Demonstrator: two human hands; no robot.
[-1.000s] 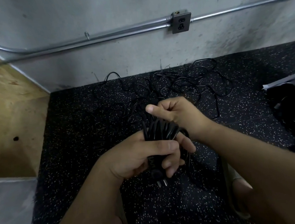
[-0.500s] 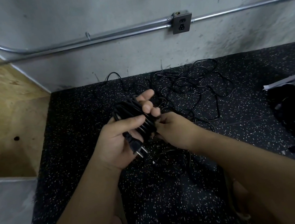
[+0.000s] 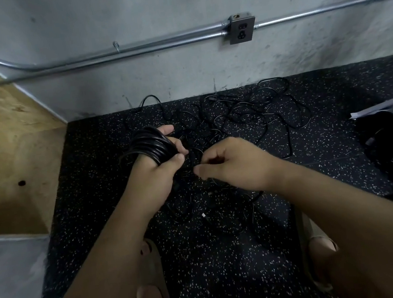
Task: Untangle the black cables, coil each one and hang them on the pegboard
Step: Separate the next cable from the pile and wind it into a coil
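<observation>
Left hand (image 3: 154, 176) clasps coiled cable (image 3: 151, 145) looped round its fingers; right hand (image 3: 232, 164) seemingly pinches a strand (image 3: 199, 152).

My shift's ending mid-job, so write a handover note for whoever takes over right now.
Left hand: grips a coil looped round its fingers.
Right hand: fingers curled over the tangle; whether it has a grip on a cable is unclear.
The tangle lies on the floor by the wall.
Done: one cable coiled, or nearly.
Left: hang it, then untangle, coil and hang the rest.
</observation>
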